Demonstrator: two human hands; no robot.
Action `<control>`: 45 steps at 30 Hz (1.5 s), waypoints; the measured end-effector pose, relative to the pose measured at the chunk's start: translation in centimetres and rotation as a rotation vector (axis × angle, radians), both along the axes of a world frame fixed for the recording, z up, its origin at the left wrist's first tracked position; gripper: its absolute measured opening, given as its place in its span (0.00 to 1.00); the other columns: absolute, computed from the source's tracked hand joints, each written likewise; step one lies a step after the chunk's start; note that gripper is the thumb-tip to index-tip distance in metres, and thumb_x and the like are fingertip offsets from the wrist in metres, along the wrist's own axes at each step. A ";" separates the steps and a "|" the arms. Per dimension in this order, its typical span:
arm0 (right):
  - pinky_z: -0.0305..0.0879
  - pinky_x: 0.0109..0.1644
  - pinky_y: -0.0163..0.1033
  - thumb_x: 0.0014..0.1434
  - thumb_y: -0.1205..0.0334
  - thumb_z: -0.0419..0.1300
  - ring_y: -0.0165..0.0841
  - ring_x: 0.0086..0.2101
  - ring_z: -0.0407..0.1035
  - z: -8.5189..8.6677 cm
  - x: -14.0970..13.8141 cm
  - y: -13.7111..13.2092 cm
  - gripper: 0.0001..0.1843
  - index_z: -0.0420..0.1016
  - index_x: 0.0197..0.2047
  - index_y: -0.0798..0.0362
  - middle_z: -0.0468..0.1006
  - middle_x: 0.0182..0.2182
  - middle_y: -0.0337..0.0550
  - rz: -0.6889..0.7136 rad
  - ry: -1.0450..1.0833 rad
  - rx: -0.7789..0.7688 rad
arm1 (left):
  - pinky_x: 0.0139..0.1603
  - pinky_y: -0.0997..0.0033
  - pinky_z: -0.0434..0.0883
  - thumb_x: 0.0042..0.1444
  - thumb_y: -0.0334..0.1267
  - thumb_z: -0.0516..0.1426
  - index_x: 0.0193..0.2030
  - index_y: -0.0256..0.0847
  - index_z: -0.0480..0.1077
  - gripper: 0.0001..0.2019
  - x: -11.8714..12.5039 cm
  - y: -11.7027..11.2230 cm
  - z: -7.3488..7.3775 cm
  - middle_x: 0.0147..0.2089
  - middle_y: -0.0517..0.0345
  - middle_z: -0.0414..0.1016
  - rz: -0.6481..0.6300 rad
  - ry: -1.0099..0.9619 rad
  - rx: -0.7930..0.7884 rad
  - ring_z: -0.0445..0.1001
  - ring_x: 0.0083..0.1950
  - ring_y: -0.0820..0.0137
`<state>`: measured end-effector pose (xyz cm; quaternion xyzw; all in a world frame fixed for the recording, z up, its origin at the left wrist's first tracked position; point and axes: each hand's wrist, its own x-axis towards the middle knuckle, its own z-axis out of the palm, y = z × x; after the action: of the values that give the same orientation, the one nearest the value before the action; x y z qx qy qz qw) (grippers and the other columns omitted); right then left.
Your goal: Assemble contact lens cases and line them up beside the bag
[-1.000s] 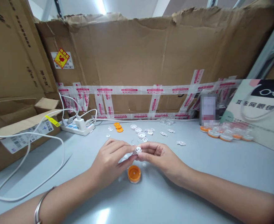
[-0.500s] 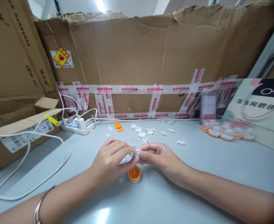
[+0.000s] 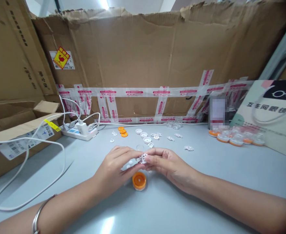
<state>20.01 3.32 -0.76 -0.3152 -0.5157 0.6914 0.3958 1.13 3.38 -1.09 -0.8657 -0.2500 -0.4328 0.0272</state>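
The left hand (image 3: 117,167) and right hand (image 3: 169,165) pinch a small white piece (image 3: 143,158) between them above the counter (image 3: 177,211), seemingly to steady it from both sides; an orange cup (image 3: 139,182) sits just nearer, likely for easy reach.

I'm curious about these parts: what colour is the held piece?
The held piece is white, as the head view shows.

The fingers (image 3: 155,160) partly cover the white part (image 3: 144,158); the upright object (image 3: 218,112) is pixelated
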 end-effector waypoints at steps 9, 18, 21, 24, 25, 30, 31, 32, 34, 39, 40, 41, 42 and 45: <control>0.66 0.42 0.36 0.49 0.57 0.64 0.27 0.30 0.70 0.2 -0.3 -0.4 0.13 0.76 0.37 0.55 0.77 0.27 0.40 -0.029 -0.051 0.118 | 0.38 0.70 0.68 0.55 0.31 0.56 0.43 0.41 0.69 0.09 0.1 -0.7 0.0 0.35 0.55 0.75 -0.008 -0.063 -0.119 0.72 0.35 0.70; 0.67 0.43 0.36 0.51 0.58 0.62 0.27 0.31 0.71 0.5 -0.5 -0.8 0.11 0.75 0.38 0.53 0.77 0.28 0.39 -0.048 -0.075 0.247 | 0.37 0.73 0.68 0.53 0.32 0.58 0.42 0.41 0.69 0.08 0.3 -1.1 0.3 0.34 0.58 0.74 0.002 -0.101 -0.232 0.71 0.35 0.72; 0.66 0.43 0.36 0.52 0.59 0.61 0.28 0.33 0.71 0.7 -0.5 -0.8 0.10 0.75 0.38 0.52 0.77 0.30 0.39 -0.033 -0.075 0.301 | 0.36 0.74 0.68 0.53 0.32 0.58 0.40 0.40 0.69 0.08 0.4 -1.2 0.4 0.34 0.59 0.74 0.004 -0.133 -0.243 0.71 0.35 0.73; 0.66 0.44 0.36 0.53 0.58 0.60 0.28 0.36 0.71 0.6 -0.3 -0.7 0.09 0.75 0.38 0.51 0.78 0.33 0.39 -0.013 -0.075 0.314 | 0.36 0.74 0.69 0.52 0.29 0.58 0.42 0.40 0.69 0.09 0.3 -1.2 0.3 0.33 0.59 0.74 -0.034 -0.155 -0.204 0.71 0.35 0.73; 0.65 0.44 0.35 0.53 0.58 0.60 0.28 0.36 0.71 0.5 -0.3 -0.6 0.09 0.76 0.38 0.50 0.78 0.33 0.39 -0.015 -0.077 0.312 | 0.36 0.74 0.69 0.52 0.29 0.58 0.42 0.40 0.68 0.10 0.2 -1.1 0.3 0.34 0.58 0.74 -0.050 -0.163 -0.189 0.71 0.35 0.73; 0.67 0.41 0.36 0.51 0.56 0.62 0.29 0.33 0.72 0.2 -0.2 -0.4 0.12 0.77 0.39 0.50 0.78 0.30 0.39 -0.046 -0.112 0.244 | 0.35 0.73 0.70 0.52 0.29 0.58 0.42 0.41 0.69 0.10 0.0 -1.0 0.3 0.35 0.56 0.74 -0.079 -0.189 -0.198 0.72 0.35 0.72; 0.67 0.41 0.37 0.51 0.56 0.62 0.29 0.33 0.72 0.2 -0.3 -0.4 0.13 0.77 0.40 0.50 0.79 0.30 0.40 -0.040 -0.104 0.221 | 0.34 0.73 0.70 0.52 0.29 0.58 0.41 0.41 0.70 0.09 0.0 -1.0 0.3 0.34 0.57 0.75 -0.073 -0.193 -0.207 0.72 0.34 0.72; 0.68 0.41 0.37 0.51 0.55 0.62 0.29 0.33 0.72 0.2 -0.3 -0.4 0.13 0.77 0.40 0.50 0.79 0.29 0.40 -0.033 -0.093 0.202 | 0.34 0.74 0.70 0.52 0.29 0.59 0.41 0.41 0.70 0.09 0.0 -0.9 0.4 0.33 0.57 0.75 -0.066 -0.198 -0.213 0.72 0.33 0.72; 0.68 0.42 0.38 0.51 0.55 0.62 0.30 0.33 0.73 0.2 -0.4 -0.5 0.13 0.77 0.40 0.51 0.79 0.30 0.41 -0.034 -0.075 0.177 | 0.33 0.74 0.70 0.51 0.28 0.59 0.40 0.41 0.71 0.09 -0.1 -0.8 0.4 0.32 0.58 0.75 -0.054 -0.209 -0.213 0.72 0.32 0.73; 0.68 0.41 0.38 0.49 0.54 0.63 0.30 0.33 0.72 0.1 -0.5 -0.4 0.14 0.78 0.38 0.51 0.79 0.31 0.42 -0.115 -0.092 0.171 | 0.33 0.73 0.70 0.52 0.31 0.59 0.38 0.40 0.71 0.06 -0.1 -0.4 0.1 0.32 0.57 0.76 -0.028 -0.218 -0.191 0.73 0.32 0.72; 0.68 0.40 0.38 0.49 0.54 0.63 0.30 0.33 0.72 0.1 -0.5 -0.4 0.14 0.78 0.38 0.51 0.79 0.31 0.42 -0.130 -0.101 0.176 | 0.33 0.73 0.70 0.52 0.31 0.58 0.38 0.40 0.71 0.06 -0.1 -0.3 0.1 0.32 0.57 0.76 -0.025 -0.214 -0.180 0.73 0.32 0.72; 0.68 0.40 0.37 0.49 0.54 0.63 0.30 0.33 0.72 0.0 -0.5 -0.3 0.14 0.78 0.38 0.51 0.78 0.30 0.41 -0.141 -0.105 0.176 | 0.33 0.73 0.70 0.52 0.31 0.58 0.38 0.40 0.71 0.06 -0.1 -0.2 0.0 0.32 0.56 0.76 -0.025 -0.207 -0.169 0.73 0.32 0.72; 0.67 0.40 0.37 0.49 0.54 0.64 0.30 0.32 0.71 0.0 -0.4 -0.2 0.14 0.78 0.38 0.52 0.78 0.29 0.41 -0.148 -0.104 0.173 | 0.33 0.73 0.70 0.52 0.30 0.58 0.39 0.40 0.71 0.07 -0.1 -0.2 0.0 0.33 0.56 0.76 -0.027 -0.198 -0.160 0.73 0.33 0.72; 0.67 0.41 0.38 0.48 0.56 0.64 0.29 0.31 0.71 -0.1 -0.2 0.0 0.13 0.77 0.37 0.52 0.77 0.29 0.39 -0.153 -0.063 0.145 | 0.33 0.74 0.70 0.53 0.29 0.57 0.41 0.41 0.72 0.09 -0.1 -0.2 0.1 0.33 0.56 0.75 -0.022 -0.179 -0.157 0.72 0.33 0.73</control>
<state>19.82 3.33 -0.89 -0.3459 -0.5509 0.6098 0.4528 1.02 3.21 -0.99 -0.8259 -0.2749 -0.4876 -0.0681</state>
